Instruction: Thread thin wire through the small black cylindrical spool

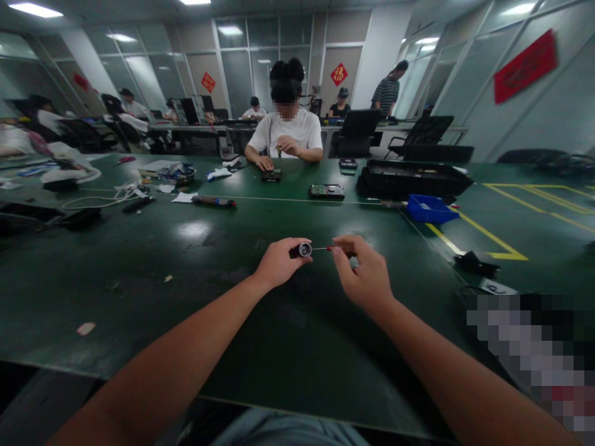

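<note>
Above the green table (279, 334), my left hand (277, 263) is closed around a small dark cylindrical part (305, 249), whose round end with a pale ring faces me. My right hand (367, 269) pinches a thin screwdriver (320, 249) with a slim metal shaft and a red section near the fingertips. The shaft points left, and its tip meets or lies just beside the part's ringed end; I cannot tell which. Most of the screwdriver's handle is hidden inside my right hand.
Across the table a person (288, 133) handles a dark device (271, 176). A hard drive with a green circuit board (326, 191), black trays (409, 179) and a blue bin (430, 209) stand beyond my hands. A pen-shaped tool (214, 201) lies left, a black object (476, 263) right.
</note>
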A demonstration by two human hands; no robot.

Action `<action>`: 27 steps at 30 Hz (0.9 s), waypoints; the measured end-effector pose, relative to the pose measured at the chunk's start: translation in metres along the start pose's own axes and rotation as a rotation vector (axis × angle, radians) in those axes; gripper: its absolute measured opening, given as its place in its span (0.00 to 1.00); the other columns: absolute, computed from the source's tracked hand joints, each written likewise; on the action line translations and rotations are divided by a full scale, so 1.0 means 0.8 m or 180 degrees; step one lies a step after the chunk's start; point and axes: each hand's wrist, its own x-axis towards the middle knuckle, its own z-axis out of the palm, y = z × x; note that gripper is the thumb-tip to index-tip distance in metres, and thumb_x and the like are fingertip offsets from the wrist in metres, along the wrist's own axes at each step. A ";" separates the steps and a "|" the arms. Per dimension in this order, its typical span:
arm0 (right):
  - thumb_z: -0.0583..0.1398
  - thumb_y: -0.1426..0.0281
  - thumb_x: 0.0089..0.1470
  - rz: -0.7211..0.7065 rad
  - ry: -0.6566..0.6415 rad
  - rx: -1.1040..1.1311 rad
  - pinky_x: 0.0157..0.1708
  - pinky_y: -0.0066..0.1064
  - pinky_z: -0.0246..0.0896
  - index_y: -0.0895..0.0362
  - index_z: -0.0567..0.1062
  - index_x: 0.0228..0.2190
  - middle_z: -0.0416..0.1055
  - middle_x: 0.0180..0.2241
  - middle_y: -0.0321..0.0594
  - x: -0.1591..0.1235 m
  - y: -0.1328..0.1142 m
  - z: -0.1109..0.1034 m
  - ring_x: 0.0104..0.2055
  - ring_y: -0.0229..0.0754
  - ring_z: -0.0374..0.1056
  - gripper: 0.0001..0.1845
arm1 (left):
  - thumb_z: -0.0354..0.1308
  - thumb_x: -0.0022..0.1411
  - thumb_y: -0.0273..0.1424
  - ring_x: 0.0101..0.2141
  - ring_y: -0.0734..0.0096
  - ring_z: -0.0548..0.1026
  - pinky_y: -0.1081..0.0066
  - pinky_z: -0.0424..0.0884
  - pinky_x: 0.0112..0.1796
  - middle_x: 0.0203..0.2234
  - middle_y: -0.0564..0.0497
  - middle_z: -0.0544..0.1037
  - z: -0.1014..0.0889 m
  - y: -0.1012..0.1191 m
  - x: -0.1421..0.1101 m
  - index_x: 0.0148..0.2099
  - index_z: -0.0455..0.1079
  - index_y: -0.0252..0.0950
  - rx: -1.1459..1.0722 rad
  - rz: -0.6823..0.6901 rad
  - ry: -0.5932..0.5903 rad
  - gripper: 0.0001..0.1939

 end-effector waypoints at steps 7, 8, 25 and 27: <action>0.56 0.63 0.65 0.0325 -0.0077 0.0224 0.33 0.35 0.65 0.55 0.77 0.42 0.78 0.33 0.41 -0.003 0.001 0.002 0.33 0.42 0.74 0.12 | 0.70 0.56 0.30 0.44 0.62 0.79 0.63 0.74 0.47 0.45 0.49 0.82 0.002 -0.001 0.000 0.53 0.77 0.41 -0.0034 -0.0060 -0.0027 0.21; 0.57 0.62 0.64 0.0466 0.0000 0.0373 0.33 0.35 0.66 0.55 0.76 0.44 0.78 0.34 0.41 -0.003 0.001 0.003 0.34 0.43 0.74 0.13 | 0.70 0.56 0.31 0.43 0.62 0.79 0.62 0.74 0.46 0.45 0.49 0.82 0.002 0.000 0.000 0.53 0.77 0.41 -0.0042 -0.0052 -0.0042 0.21; 0.59 0.56 0.61 0.1590 0.0645 0.2081 0.35 0.37 0.70 0.55 0.74 0.37 0.74 0.32 0.39 0.007 0.036 0.019 0.32 0.40 0.71 0.15 | 0.70 0.56 0.30 0.44 0.64 0.79 0.64 0.73 0.46 0.45 0.50 0.82 -0.002 0.007 0.000 0.53 0.77 0.41 -0.0028 0.0007 -0.0090 0.21; 0.58 0.56 0.63 0.1384 0.0579 0.1782 0.36 0.37 0.69 0.55 0.74 0.37 0.74 0.32 0.39 0.006 0.030 0.016 0.32 0.41 0.71 0.15 | 0.70 0.57 0.30 0.44 0.64 0.79 0.64 0.73 0.46 0.46 0.50 0.82 -0.002 0.007 -0.001 0.53 0.77 0.41 -0.0039 -0.0003 -0.0099 0.21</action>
